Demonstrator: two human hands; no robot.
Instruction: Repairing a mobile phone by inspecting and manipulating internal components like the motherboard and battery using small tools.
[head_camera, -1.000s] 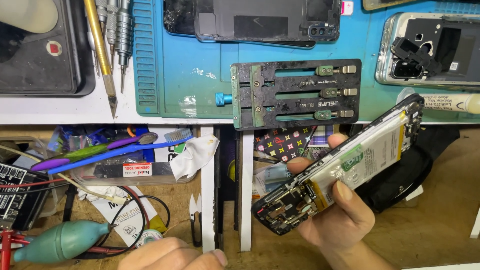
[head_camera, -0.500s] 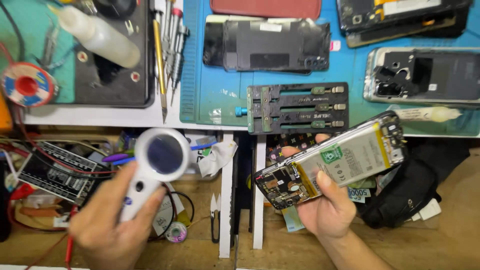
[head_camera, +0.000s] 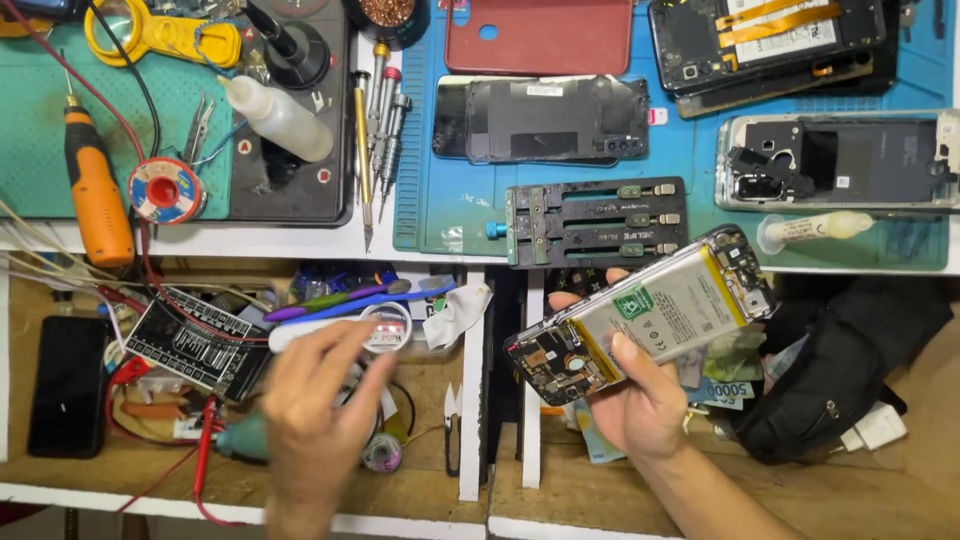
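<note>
Right hand (head_camera: 640, 405): gripping an opened phone (head_camera: 640, 325) from below, thumb lying across the battery (head_camera: 668, 308), fingers wrapping the far edge. The phone is tilting, circuit-board end low toward the left, camera end high toward the right, hanging over the open drawer just off the bench's front edge, below the black board clamp (head_camera: 595, 220).

Left hand (head_camera: 315, 415): fingers closing around a white magnifier (head_camera: 385, 325), its round lens sticking out past the fingertips; the hand is blurring, so the exact hold is hard to read. It is hovering over the left drawer, near a black circuit tester (head_camera: 195, 340), a teal blower bulb (head_camera: 240, 440) and small black snips (head_camera: 452, 430).

Bench, left part: orange-handled tool (head_camera: 95, 190) lying on the green mat (head_camera: 40, 130); solder spool (head_camera: 165, 190) just beside it; white squeeze bottle (head_camera: 280, 120) resting on a dark pad; row of screwdrivers (head_camera: 380, 130) lying between the pad and the blue mat (head_camera: 440, 215).

Bench, right part: red back cover (head_camera: 535, 35) at the far edge; black back cover (head_camera: 555, 120) sitting near it; stripped phone frame (head_camera: 835, 160) lying toward the right edge; small glue tube (head_camera: 815, 228) resting along the front edge.

Drawer, left edge: dark phone (head_camera: 68, 385) lying flat. Right drawer: black pouch (head_camera: 850, 370) slumping just beside the held phone.
</note>
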